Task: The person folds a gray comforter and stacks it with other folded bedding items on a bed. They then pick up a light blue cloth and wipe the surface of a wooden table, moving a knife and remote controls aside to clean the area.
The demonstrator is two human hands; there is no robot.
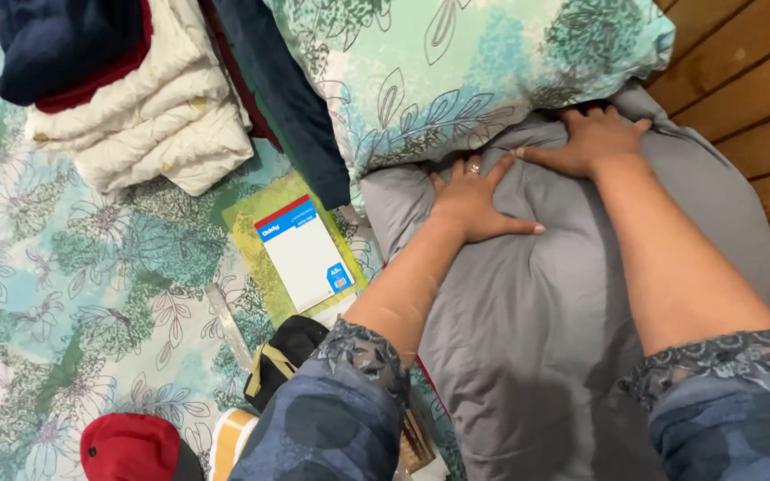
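Together, the left hand [471, 200] and right hand [592, 140] lay open, palms flat on a grey pillow [536, 312], gripping nothing. Just beyond their fingertips a floral pillow [456, 71] overlapped it. Left of the left hand lay a notepad [305, 252], with folded blankets [153, 125] farther off.

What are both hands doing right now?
Left hand: open, flat on the grey pillow, holding nothing.
Right hand: open, pressed flat on the same pillow, holding nothing.
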